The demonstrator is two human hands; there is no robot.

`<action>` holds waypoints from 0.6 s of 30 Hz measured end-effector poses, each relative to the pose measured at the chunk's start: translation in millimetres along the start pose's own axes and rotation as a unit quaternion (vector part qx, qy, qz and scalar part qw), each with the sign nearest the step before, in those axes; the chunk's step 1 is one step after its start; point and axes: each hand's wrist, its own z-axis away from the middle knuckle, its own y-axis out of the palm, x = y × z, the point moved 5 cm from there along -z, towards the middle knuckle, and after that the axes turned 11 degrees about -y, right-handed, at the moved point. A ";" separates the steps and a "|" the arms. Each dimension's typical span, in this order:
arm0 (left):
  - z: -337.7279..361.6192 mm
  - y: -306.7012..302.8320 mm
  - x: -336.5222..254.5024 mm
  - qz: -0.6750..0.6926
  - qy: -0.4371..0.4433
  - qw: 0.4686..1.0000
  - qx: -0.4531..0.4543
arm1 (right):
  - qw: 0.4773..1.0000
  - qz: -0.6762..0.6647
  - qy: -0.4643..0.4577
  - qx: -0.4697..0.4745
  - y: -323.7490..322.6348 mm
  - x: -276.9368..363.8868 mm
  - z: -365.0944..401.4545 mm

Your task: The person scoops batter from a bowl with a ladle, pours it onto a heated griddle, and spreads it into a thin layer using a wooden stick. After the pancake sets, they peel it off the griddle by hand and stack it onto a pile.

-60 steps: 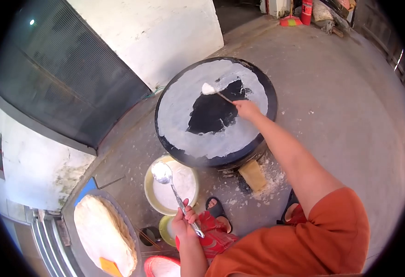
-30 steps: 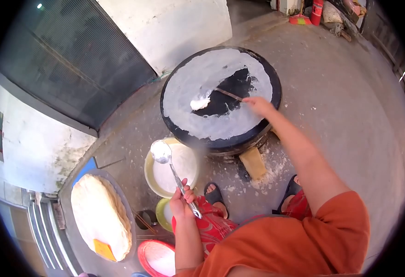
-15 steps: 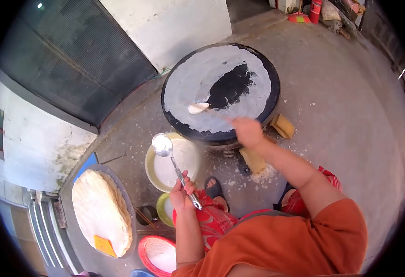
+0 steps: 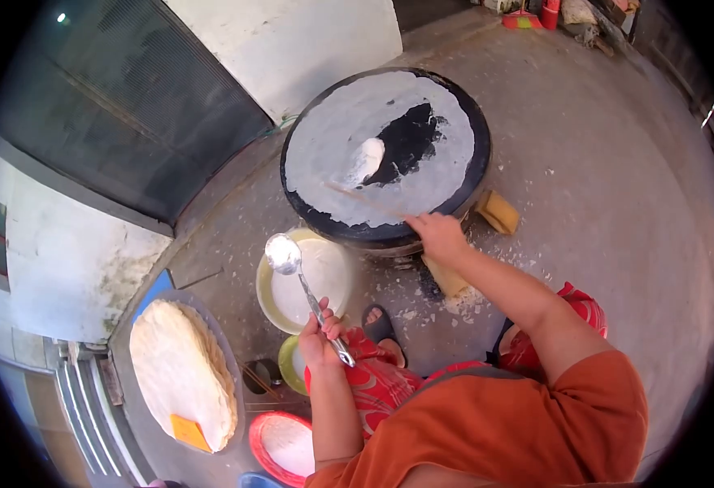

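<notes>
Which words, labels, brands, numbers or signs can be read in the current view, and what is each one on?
None can be read.
Red cylinder, top right: too small to tell whether it bears print.
Spoon in the left hand: no lettering seen.
Stick in the right hand: blurred, no lettering seen.
Orange scraper: no lettering seen.

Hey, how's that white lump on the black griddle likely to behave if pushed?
The white lump probably gives softly, judging by its uneven, rounded outline. It may smear rather than roll, since a ragged pale film coats much of the griddle around it.
</notes>
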 end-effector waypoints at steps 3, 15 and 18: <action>0.7 1.4 1.2 0.000 0.000 1.000 -0.007 | 0.988 0.136 0.069 0.024 -2.9 -58.2 -5.8; -3.5 -2.1 4.3 -0.006 -0.007 1.000 -0.027 | 0.972 0.117 0.202 0.009 -26.1 -108.1 -25.0; -3.9 0.4 4.0 -0.005 -0.004 0.999 -0.033 | 0.961 0.010 0.277 -0.004 -35.9 -97.8 -19.5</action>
